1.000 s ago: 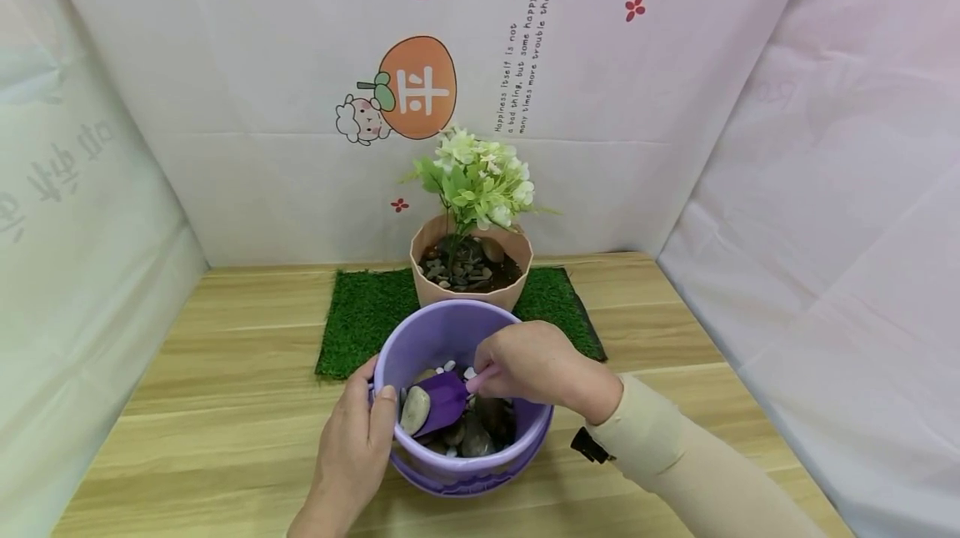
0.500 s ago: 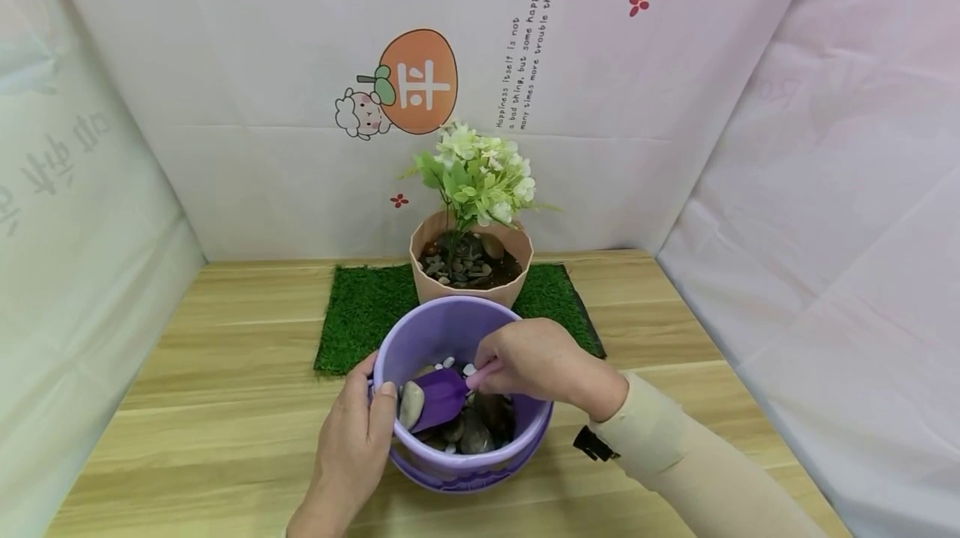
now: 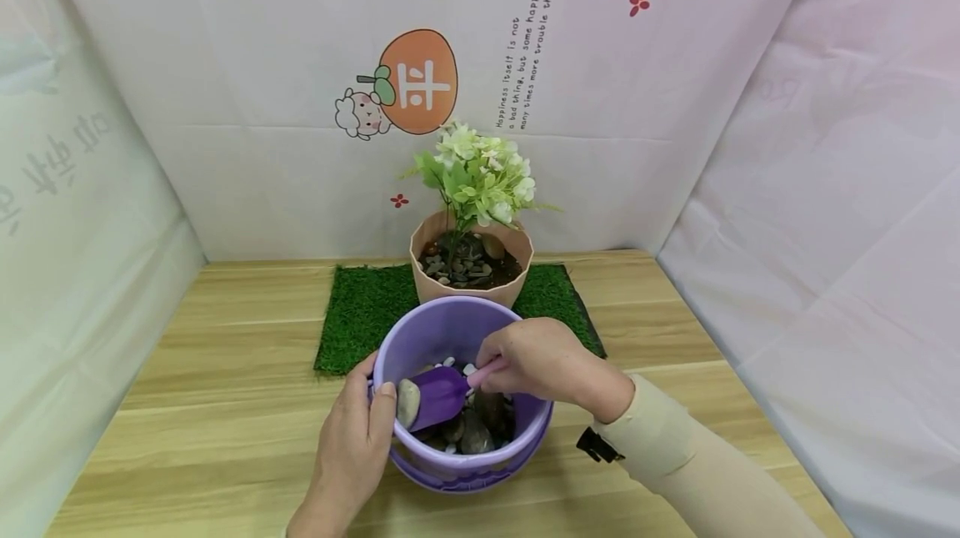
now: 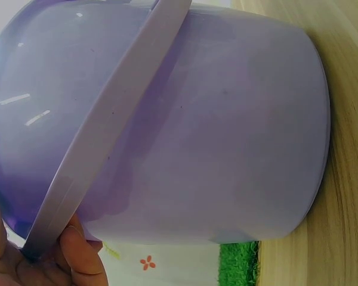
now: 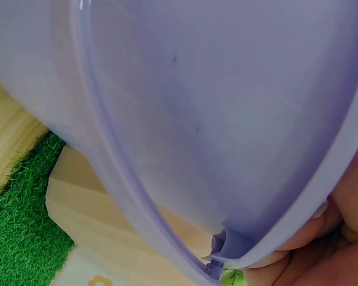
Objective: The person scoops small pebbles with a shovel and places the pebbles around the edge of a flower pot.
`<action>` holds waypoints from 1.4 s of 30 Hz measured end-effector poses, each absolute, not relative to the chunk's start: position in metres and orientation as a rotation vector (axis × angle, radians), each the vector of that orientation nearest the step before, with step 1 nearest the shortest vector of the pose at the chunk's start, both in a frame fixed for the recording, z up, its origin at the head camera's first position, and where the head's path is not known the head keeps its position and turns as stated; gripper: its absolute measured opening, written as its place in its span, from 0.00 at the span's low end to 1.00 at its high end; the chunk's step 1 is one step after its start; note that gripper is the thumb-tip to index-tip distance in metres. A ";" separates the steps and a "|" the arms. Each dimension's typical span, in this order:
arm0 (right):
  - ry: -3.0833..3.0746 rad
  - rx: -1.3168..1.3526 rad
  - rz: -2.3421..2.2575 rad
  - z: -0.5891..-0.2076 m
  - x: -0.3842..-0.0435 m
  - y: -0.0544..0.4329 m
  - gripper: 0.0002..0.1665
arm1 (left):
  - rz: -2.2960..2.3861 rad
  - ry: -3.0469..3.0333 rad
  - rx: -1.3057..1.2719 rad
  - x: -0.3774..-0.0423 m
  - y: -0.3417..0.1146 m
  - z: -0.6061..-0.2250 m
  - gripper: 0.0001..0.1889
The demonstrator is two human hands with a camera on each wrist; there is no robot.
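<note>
A light purple bucket (image 3: 465,323) stands on the table, with stones (image 3: 476,434) in its bottom. My left hand (image 3: 348,438) grips its left side, thumb at the rim and fingers outside. Low in the left wrist view, fingers (image 4: 83,256) lie around one end of the bucket's handle (image 4: 116,113). Inside the bucket, my right hand (image 3: 540,359) holds a purple scoop (image 3: 442,398) by its pink grip. At the scoop's front edge is a pale oval stone (image 3: 408,403), close to the left wall. The bucket's wall and rim (image 5: 128,170) fill much of the right wrist view.
Just behind the bucket, a peach flowerpot (image 3: 472,294) with stones, soil and white flowers (image 3: 487,171) stands on a green turf mat (image 3: 367,317). Wooden tabletop (image 3: 225,404) extends to both sides. White printed cloth (image 3: 300,196) encloses the back and sides.
The scoop has shifted slightly left inside the bucket. The pale stone at its front has moved left with it and turned more upright by the wall. My left hand keeps its hold.
</note>
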State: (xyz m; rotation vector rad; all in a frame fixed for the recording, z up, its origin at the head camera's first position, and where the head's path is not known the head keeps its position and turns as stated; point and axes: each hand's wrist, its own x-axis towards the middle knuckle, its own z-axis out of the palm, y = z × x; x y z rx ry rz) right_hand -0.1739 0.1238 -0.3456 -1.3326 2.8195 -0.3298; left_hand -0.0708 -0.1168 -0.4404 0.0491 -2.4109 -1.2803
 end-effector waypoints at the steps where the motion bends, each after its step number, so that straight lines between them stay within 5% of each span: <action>1: 2.820 -1.334 -0.327 -0.346 -0.174 0.124 0.06 | -1.279 -2.409 0.048 -0.071 -0.117 -0.440 0.23; 42: 2.744 -1.223 -0.567 -0.345 -0.181 0.136 0.08 | -1.262 -2.412 0.037 -0.071 -0.117 -0.440 0.24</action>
